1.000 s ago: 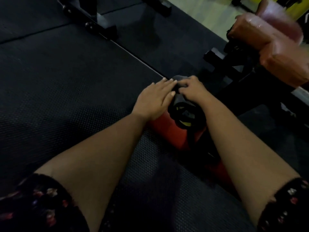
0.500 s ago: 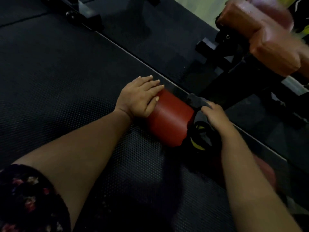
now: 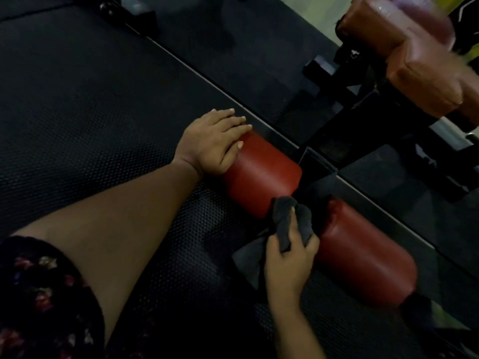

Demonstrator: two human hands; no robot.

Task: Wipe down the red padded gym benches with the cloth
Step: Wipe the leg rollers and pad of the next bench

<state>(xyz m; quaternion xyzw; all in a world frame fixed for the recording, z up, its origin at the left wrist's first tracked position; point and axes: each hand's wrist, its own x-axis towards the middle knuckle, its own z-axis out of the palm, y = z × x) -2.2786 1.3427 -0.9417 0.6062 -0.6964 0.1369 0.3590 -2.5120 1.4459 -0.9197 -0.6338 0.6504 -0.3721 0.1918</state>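
1. The left hand (image 3: 212, 143) lies flat over one end of the nearer red pad (image 3: 261, 174), so that end is hidden under its fingers.
2. The cloth (image 3: 285, 221) bunches over the right hand (image 3: 287, 257), hiding most fingertips and the pad corner just past them.
3. The gap just right of those fingers, before the second red pad (image 3: 363, 252), is too dark to make out.
4. The brown bench (image 3: 414, 60), well beyond both sets of fingers, is pretty blurry and cut off by the right edge.
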